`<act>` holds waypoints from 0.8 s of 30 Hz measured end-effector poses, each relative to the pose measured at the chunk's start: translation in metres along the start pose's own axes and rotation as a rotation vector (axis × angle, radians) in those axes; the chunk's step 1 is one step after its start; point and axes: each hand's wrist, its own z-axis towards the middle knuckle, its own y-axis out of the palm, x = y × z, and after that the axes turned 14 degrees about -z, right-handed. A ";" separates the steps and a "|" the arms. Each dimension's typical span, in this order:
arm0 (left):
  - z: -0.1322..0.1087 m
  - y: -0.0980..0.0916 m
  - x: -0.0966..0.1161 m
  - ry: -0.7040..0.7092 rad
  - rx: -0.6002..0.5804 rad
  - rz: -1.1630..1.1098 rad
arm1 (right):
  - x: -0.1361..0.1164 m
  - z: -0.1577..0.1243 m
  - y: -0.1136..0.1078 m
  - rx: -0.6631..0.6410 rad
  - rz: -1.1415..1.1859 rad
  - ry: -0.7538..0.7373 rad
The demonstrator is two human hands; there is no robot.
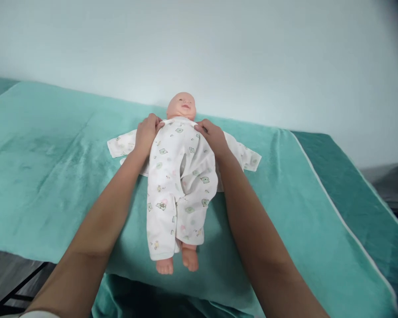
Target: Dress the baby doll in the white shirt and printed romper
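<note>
A: Head view. Position of doll (181,185)?
B: Lies face-up mid-way along the teal blanket (53,176), head (182,105) toward the pale wall (219,44), bare feet (177,263) toward the wearer, near the blanket's front edge. Dressed in a white printed romper (167,207).
A: Left hand (146,132)?
B: Rests on the romper at the doll's shoulder, picture-left of the neck. Fingers bent, tips at the collar edge. Pinching the fabric or only touching it: cannot tell, knuckles in the way.
A: Right hand (212,137)?
B: Sits on the opposite shoulder, touching the romper, fingertips at the collar just beside the chin. Lies flatter than the left. Grip likewise not resolvable; logged as undetermined.
A: Sleeves?
B: Spread flat outward on the blanket. Sleeve (121,145) beyond the left hand, second sleeve (248,159) beyond the right.
A: Romper legs?
B: Side by side and touching, picture-right one more bunched and wrinkled. Feet out past both hems.
A: Forearms?
B: Bare, stretched over the blanket on either side of the doll's legs, apart from them.
A: Surroundings?
B: Darker teal cover (351,190) right of the blanket, set off by a white piped edge (321,184). Dark frame bar (23,282) below the blanket's front edge, lower left.
</note>
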 end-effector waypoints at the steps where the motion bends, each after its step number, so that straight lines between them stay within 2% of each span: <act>1: -0.004 0.000 0.002 0.004 -0.003 0.025 | 0.000 0.000 0.002 0.039 -0.027 0.040; 4: -0.020 -0.005 0.008 0.013 0.010 0.058 | -0.001 -0.005 0.008 0.171 -0.001 0.081; 7: -0.040 -0.011 0.012 0.071 0.006 0.044 | -0.003 -0.025 0.009 0.263 0.094 -0.018; 10: -0.059 -0.018 0.015 0.117 0.009 0.048 | -0.006 -0.053 0.005 0.304 0.088 -0.117; 12: -0.071 -0.020 0.019 0.118 0.021 0.075 | -0.009 -0.070 0.003 0.331 0.077 -0.050; 14: -0.083 -0.022 0.022 0.099 0.041 0.107 | -0.012 -0.083 0.001 0.290 0.110 0.088; 18: -0.102 -0.022 0.026 -0.014 0.031 0.104 | -0.018 -0.093 -0.003 0.050 0.273 0.274; 21: -0.106 -0.020 0.026 -0.101 0.030 0.090 | -0.025 -0.094 -0.007 -0.017 0.450 0.331; 24: -0.106 -0.017 0.030 -0.180 0.020 0.013 | -0.029 -0.094 -0.010 -0.076 0.579 0.318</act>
